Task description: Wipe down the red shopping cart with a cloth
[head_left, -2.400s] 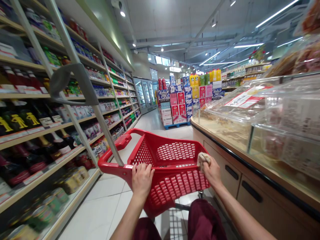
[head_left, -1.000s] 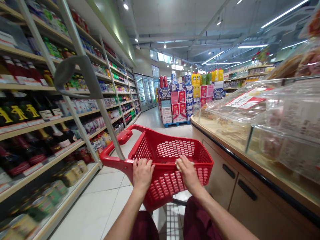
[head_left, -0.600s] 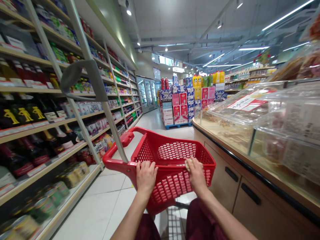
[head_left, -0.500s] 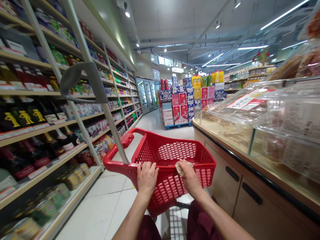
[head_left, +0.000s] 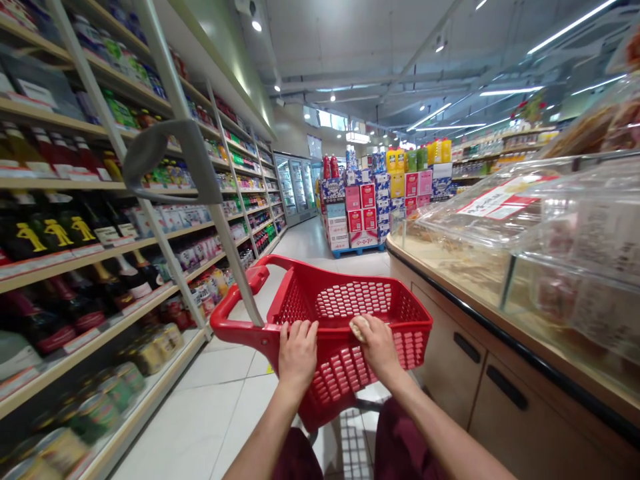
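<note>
A red plastic shopping cart (head_left: 345,380) with perforated basket walls stands in front of me, a grey metal pole rising from its left end to a grey loop handle (head_left: 200,160). My left hand (head_left: 299,357) is hooked over the near rim, fingers bent around the edge. Further right on that rim rests my right hand (head_left: 377,343), closed on a pale, crumpled cloth (head_left: 357,329) that is mostly covered by the fingers. The visible inside of the basket shows only red plastic.
Shelves of bottles (head_left: 60,233) and cans line the left side. At right, a wooden counter (head_left: 450,373) with a black edge carries clear plastic packages (head_left: 500,200). Stacked drink cartons (head_left: 363,217) stand on a blue pallet (head_left: 357,251) ahead, with glass-door coolers (head_left: 297,187) beyond.
My left hand has shifted slightly right along the rim. The cart's left end and pole also sit slightly further right in view. The cloth remains in my right hand.
</note>
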`<state>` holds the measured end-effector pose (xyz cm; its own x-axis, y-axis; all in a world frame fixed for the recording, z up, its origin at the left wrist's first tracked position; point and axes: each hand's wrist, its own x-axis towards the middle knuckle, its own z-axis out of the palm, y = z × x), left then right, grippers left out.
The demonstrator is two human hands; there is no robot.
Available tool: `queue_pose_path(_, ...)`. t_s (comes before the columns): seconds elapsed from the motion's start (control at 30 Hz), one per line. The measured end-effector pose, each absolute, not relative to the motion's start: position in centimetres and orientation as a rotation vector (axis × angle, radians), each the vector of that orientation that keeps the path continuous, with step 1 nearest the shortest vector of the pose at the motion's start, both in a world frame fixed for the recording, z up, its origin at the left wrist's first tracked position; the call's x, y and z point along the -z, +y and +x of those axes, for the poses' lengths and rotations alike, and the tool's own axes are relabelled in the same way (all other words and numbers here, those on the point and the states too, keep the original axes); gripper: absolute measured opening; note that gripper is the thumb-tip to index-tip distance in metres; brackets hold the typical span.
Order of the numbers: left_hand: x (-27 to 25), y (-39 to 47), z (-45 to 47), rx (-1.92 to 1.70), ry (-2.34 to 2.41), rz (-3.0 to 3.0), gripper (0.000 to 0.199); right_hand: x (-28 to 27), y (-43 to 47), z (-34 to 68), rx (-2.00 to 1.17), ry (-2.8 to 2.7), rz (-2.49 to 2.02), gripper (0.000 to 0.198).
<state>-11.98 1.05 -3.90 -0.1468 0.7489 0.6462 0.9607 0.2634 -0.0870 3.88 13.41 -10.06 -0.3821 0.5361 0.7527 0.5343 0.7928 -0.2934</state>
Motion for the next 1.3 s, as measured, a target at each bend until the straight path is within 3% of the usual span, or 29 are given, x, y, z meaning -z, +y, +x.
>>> queue_pose_path(0.17,4.1,1.4,-11.6,0.507,-1.983,-1.533,0.033,12.3,17.5,8.7,0.053,-1.841,-1.043,0.041)
queue_pose_path(0.4,4.1,1.2,-11.9,0.520,-1.943,-1.595,0.037,12.4,14.4,3.5,-0.011,-2.021,-0.694,0.052)
queue_pose_path(0.6,4.4,1.4,-11.6,0.528,-1.957,-1.556,0.037,13.1,17.0,7.9,0.014,-1.815,-0.960,0.053)
queue_pose_path(0.83,3.5,0.1,-11.9,0.647,-1.852,-1.631,0.039,11.5,11.6,0.2,-0.050,-2.022,-0.585,0.057)
queue_pose_path(1.03,1.5,-4.4,-17.4,0.900,-1.936,-1.024,0.039,11.9,13.6,2.7,-0.124,-1.947,-0.761,0.057)
queue_pose_path(1.3,2.1,-4.1,-19.4,0.716,-2.025,-1.162,0.044,3.8,6.3,-9.4,-0.126,-2.057,-0.385,0.044)
